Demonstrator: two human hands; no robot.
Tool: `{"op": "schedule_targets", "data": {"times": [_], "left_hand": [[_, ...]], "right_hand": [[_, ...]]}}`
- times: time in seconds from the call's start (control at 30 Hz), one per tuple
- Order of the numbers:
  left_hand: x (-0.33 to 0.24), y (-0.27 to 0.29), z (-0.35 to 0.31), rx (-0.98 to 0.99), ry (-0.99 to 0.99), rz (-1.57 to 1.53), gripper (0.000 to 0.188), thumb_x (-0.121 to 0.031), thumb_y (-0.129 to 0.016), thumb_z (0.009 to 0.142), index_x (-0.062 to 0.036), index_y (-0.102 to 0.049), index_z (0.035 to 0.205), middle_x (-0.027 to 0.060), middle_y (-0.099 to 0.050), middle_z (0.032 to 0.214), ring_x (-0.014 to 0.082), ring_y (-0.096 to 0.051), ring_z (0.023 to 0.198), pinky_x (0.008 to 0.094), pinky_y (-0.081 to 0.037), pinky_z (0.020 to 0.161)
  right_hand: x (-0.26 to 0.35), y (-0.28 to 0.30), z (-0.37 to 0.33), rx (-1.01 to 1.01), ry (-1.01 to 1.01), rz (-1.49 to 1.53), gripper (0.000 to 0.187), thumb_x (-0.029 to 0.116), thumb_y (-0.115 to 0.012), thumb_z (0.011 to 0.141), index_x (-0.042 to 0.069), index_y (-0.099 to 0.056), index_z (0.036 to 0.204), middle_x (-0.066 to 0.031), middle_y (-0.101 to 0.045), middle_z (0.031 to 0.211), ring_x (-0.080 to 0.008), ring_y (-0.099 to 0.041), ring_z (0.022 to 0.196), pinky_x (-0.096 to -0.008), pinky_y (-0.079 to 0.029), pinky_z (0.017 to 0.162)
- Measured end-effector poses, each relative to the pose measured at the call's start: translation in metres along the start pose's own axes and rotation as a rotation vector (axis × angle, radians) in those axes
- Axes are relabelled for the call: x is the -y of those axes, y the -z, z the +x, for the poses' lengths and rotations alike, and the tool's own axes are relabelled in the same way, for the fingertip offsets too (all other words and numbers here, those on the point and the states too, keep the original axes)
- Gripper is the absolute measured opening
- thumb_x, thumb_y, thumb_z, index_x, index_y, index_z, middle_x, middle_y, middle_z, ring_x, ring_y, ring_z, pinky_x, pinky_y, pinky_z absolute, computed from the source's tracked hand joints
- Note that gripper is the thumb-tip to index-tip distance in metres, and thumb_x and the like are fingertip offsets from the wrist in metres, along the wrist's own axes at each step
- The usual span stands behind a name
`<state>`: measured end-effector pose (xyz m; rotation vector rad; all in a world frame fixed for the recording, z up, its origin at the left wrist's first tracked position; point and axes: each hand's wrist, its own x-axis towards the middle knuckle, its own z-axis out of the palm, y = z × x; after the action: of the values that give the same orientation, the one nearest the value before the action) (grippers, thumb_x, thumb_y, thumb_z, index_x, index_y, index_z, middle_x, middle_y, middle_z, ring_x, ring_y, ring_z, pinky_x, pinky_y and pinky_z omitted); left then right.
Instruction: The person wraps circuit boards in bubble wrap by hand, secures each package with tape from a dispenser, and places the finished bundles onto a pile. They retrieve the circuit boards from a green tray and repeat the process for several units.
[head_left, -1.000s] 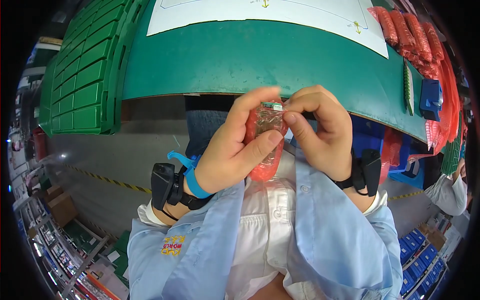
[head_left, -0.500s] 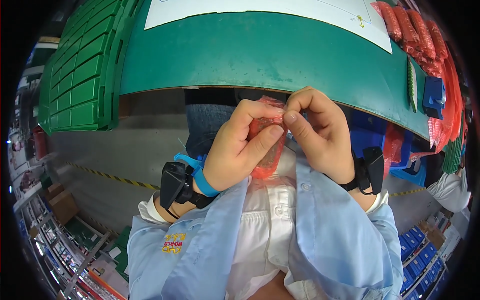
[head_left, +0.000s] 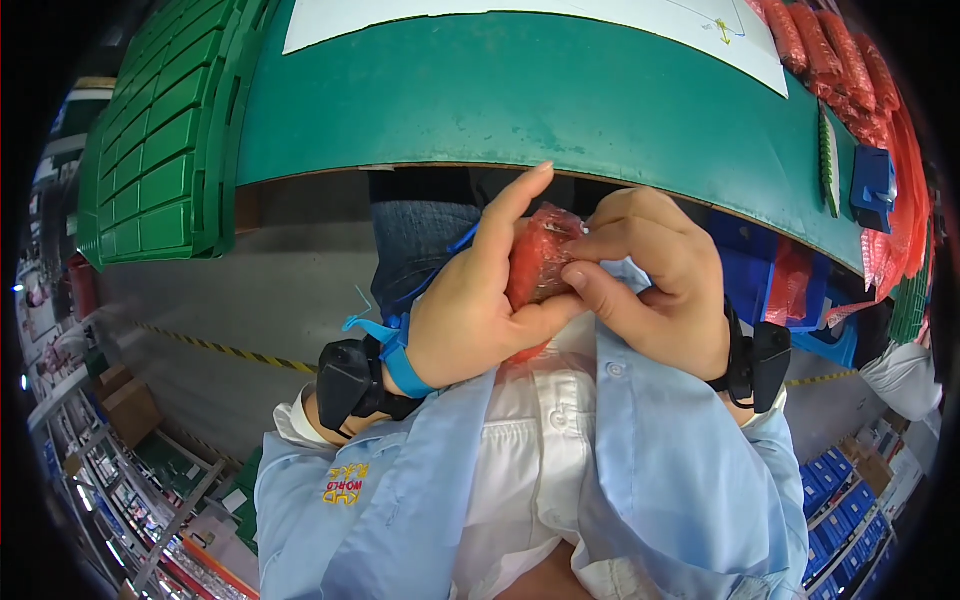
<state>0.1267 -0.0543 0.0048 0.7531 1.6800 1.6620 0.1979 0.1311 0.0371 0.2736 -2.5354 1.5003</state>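
Observation:
A small red bubble-wrap bag (head_left: 540, 255) is held between my two hands, in front of my chest and just off the table's near edge. My left hand (head_left: 465, 305) cradles it from the left, thumb across its lower part and index finger stretched up away from it. The fingertips of my right hand (head_left: 655, 275) pinch the bag's upper right side. Something inside shows dimly through the film; its kind cannot be made out. Around my left wrist is a blue band (head_left: 403, 368), and both wrists carry black devices.
The green tabletop (head_left: 450, 100) lies ahead, with a white sheet (head_left: 560, 15) at its far side. Stacked green crates (head_left: 160, 150) stand at left. Red bubble-wrapped packages (head_left: 845, 65) are piled at far right, near a blue tape dispenser (head_left: 873, 188). Blue bins (head_left: 740, 260) sit below the table.
My left index finger has lifted off the bag's top and now points up. My right hand has come lower, its fingers closing on the bag's side. The bag's top has tilted.

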Motion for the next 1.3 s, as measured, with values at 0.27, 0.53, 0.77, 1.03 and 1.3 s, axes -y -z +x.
{"op": "schedule_targets", "data": {"times": [0.27,0.53,0.77,1.03,1.3], "left_hand": [[0.002,0.0,-0.002,0.045,-0.011,0.1,0.099,-0.015,-0.081,0.078,-0.0096,-0.018,0.154,0.017,-0.065,0.112,0.0297,-0.068,0.095,0.0353,-0.054,0.084],[-0.003,0.003,0.001,0.05,-0.184,0.429,0.113,-0.02,-0.085,0.072,-0.0098,-0.011,0.157,0.0193,-0.066,0.11,0.0327,-0.069,0.087,0.0354,-0.056,0.072],[-0.006,0.005,0.005,0.025,-0.437,0.618,0.115,-0.02,-0.087,0.066,-0.0052,-0.016,0.155,0.0195,-0.061,0.117,0.0334,-0.067,0.083,0.0379,-0.055,0.066],[-0.017,0.016,0.007,-0.149,-0.178,0.449,0.084,-0.01,-0.087,0.065,-0.0037,-0.044,0.138,0.0157,-0.058,0.119,0.0323,-0.065,0.093,0.0385,-0.054,0.079],[-0.003,0.018,0.023,0.029,-0.335,-0.069,0.059,-0.004,-0.084,0.068,-0.0091,-0.06,0.121,0.0159,-0.062,0.121,0.0316,-0.066,0.098,0.0363,-0.053,0.086]], "right_hand": [[-0.003,-0.014,-0.013,-0.174,-0.471,0.699,0.008,0.002,-0.068,0.083,0.002,-0.062,0.089,-0.0056,-0.058,0.09,-0.0154,-0.056,0.085,-0.0281,-0.044,0.078],[-0.003,-0.002,-0.007,-0.019,-0.174,0.21,0.016,0.006,-0.071,0.084,0.001,-0.061,0.096,-0.0045,-0.059,0.086,-0.011,-0.053,0.077,-0.0249,-0.044,0.066],[0.008,-0.004,-0.009,-0.003,-0.609,0.545,0.04,0.006,-0.076,0.081,0.002,-0.055,0.114,-0.0076,-0.06,0.106,-0.0126,-0.059,0.1,-0.0276,-0.049,0.087],[-0.016,-0.01,-0.027,-0.195,-0.135,0.78,0.042,-0.004,-0.071,0.081,0.003,-0.053,0.118,-0.0112,-0.053,0.127,-0.0177,-0.053,0.12,-0.0322,-0.046,0.099],[-0.028,0.005,-0.022,-0.15,-0.119,0.772,0.048,-0.004,-0.072,0.08,0.002,-0.054,0.124,-0.0128,-0.052,0.128,-0.0201,-0.052,0.121,-0.0331,-0.046,0.1]]}}
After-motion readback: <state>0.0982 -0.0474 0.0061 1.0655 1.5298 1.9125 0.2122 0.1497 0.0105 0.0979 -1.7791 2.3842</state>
